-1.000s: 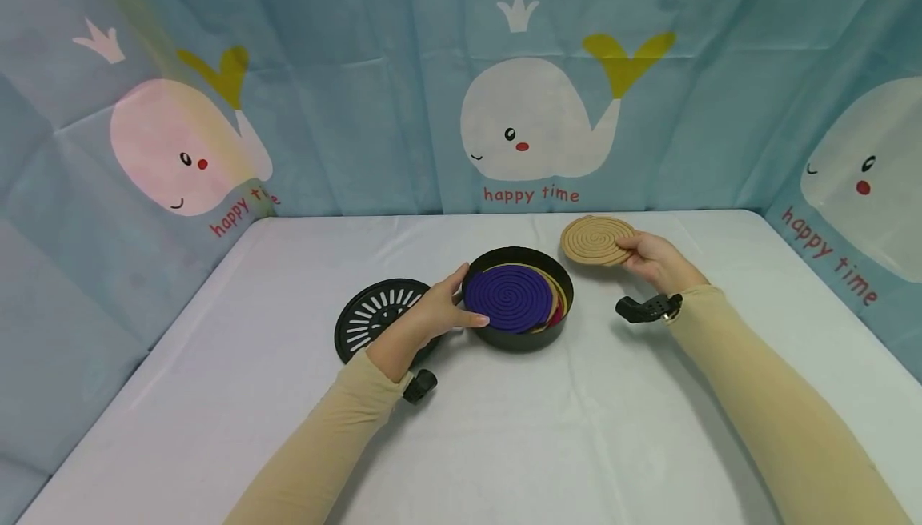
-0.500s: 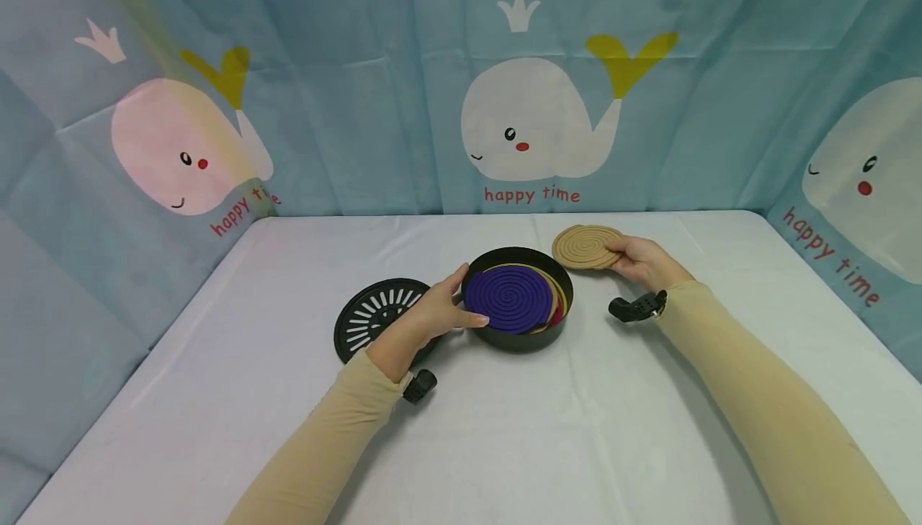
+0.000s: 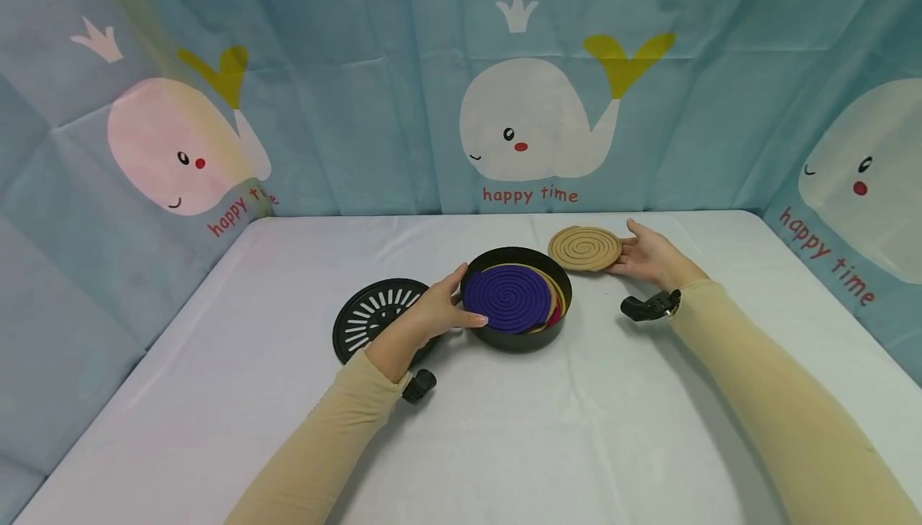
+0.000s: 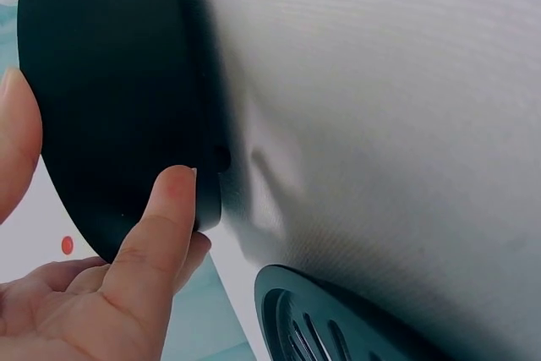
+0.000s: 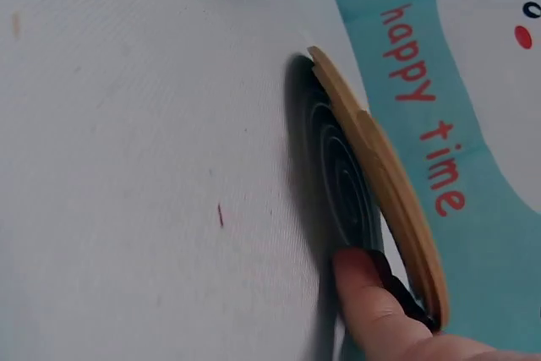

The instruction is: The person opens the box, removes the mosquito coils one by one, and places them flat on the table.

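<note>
In the head view my left hand (image 3: pixel 434 307) holds the left side of a round, shallow black container (image 3: pixel 520 341), its thumb and fingers spread around the wall. A purple spiral coaster (image 3: pixel 507 298) lies on top inside it, with yellow and red edges peeking out beneath. My right hand (image 3: pixel 654 254) is at the right edge of a tan spiral coaster (image 3: pixel 585 249), fingertips under the edge and thumb raised off it. In the right wrist view the tan coaster (image 5: pixel 393 196) tilts above a dark spiral coaster (image 5: pixel 342 175), whose edge a fingertip touches.
A black slotted disc (image 3: pixel 376 313) lies left of the container, partly behind my left forearm. The white-covered table (image 3: pixel 547 437) meets a blue whale-print cloth (image 3: pixel 396 133) at its back and sides.
The tan coaster has come down and left to lie behind the container's right side. My right thumb has lifted off its top. The left hand and container have stayed put.
</note>
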Available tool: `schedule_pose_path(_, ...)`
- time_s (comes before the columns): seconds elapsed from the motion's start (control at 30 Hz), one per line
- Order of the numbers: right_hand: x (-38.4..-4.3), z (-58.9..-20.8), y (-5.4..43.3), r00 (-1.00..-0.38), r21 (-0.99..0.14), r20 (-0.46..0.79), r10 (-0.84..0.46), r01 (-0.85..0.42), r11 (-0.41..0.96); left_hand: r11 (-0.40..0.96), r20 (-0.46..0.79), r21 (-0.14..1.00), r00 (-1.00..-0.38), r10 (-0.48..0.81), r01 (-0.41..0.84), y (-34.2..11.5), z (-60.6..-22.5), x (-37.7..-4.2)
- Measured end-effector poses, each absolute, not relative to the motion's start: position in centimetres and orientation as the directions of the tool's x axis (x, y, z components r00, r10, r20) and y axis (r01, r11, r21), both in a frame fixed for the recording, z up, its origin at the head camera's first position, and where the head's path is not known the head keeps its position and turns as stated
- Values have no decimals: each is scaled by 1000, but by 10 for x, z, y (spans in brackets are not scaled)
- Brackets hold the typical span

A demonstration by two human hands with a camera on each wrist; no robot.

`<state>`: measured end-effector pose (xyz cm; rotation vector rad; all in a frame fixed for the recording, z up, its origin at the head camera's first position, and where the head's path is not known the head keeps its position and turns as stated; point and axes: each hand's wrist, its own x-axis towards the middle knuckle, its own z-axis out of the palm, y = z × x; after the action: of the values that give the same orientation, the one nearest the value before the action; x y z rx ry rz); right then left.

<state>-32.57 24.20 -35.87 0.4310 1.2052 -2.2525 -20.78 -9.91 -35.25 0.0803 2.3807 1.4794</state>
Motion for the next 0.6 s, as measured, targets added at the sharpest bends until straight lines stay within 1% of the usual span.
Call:
schedule_pose_path(0.23,-314,-353,256,-803,-646,-515,-299,594,-480,442,-258,887,-939,227,-137,-99,-352,-208)
schedule_pose_path(0.6,-298,-353,275,-826,-689,-465,-319,563,-456,441,-264,886,-938,226,-144,-99,-348,-206)
